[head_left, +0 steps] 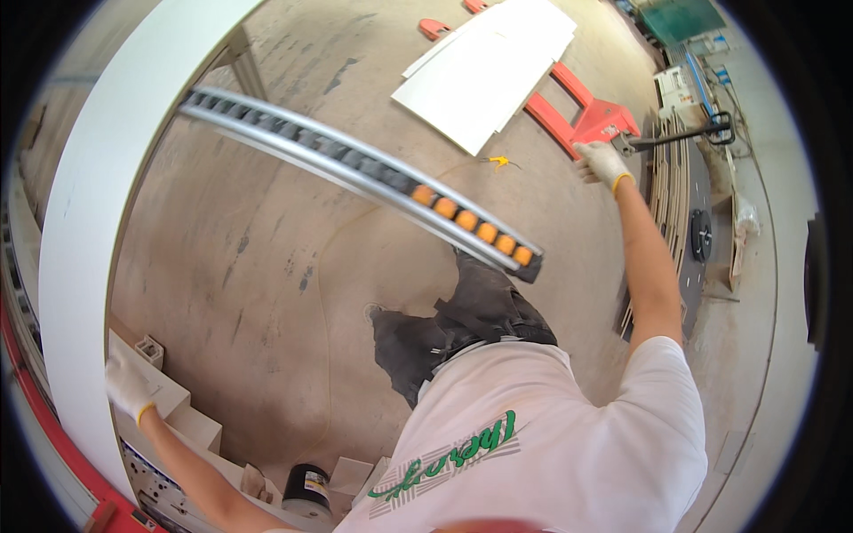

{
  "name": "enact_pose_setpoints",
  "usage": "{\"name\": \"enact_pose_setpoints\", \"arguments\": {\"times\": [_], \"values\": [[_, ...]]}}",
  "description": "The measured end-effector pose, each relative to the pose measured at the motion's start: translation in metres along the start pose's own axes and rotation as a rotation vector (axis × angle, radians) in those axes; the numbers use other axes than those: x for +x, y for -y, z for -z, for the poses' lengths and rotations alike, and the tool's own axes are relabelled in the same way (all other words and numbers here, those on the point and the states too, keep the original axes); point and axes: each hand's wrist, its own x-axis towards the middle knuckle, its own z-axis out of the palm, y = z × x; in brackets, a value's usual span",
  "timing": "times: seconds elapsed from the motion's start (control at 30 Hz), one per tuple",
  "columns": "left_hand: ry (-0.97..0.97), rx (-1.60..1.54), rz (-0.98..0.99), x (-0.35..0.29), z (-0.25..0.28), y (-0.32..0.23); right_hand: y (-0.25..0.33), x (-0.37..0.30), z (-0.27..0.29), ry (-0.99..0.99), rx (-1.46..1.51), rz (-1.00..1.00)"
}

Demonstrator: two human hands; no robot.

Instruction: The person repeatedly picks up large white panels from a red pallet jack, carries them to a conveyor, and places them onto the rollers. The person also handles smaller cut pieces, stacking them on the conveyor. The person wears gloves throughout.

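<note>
A long white board (82,209) runs up the left side in a curve. My left hand (130,387), in a white glove with a yellow cuff, is at its inner edge, with the fingers against the edge and partly blurred. My right arm stretches out to the right. At its end my right hand (601,164), gloved the same way, is in the air with nothing in it, its fingers loosely bent and apart. In the picture it overlaps the area by a red pallet jack (607,120), but I see no contact.
A roller track (311,140) with black and orange rollers juts across in front of me. White panels (493,71) lie beyond it by the pallet jack. A yellow air gun (501,163) is on the floor. Stacked boards (668,209) stand right. A dark bucket (307,484) and white boxes (191,425) are lower left.
</note>
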Motion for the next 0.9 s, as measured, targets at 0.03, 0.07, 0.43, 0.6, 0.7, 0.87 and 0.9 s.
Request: {"name": "enact_pose_setpoints", "arguments": {"times": [0.03,0.07,0.43,0.6,0.7,0.87,0.9], "values": [[-0.166,-0.745,0.272,0.040,0.061,-0.061,-0.030,0.020,0.002,0.040,0.026,0.002],[0.022,-0.892,0.319,0.069,0.130,-0.103,-0.056,0.047,0.002,0.091,0.014,-0.046],[-0.120,-0.731,-0.162,0.145,0.562,-0.478,-0.248,0.395,-0.170,0.502,0.335,-0.288],[0.305,-0.860,-0.479,0.227,0.565,-0.641,-0.347,0.527,-0.288,0.329,0.017,-0.395],[0.629,-0.894,-0.333,0.242,0.505,-0.774,-0.394,0.617,-0.360,0.127,-0.312,-0.426],[1.230,-0.987,0.043,0.223,0.376,-1.008,-0.445,0.763,-0.457,-0.006,-0.051,-0.639],[1.293,-1.015,0.090,0.222,0.359,-1.049,-0.456,0.783,-0.467,0.042,0.048,-0.685]]}}
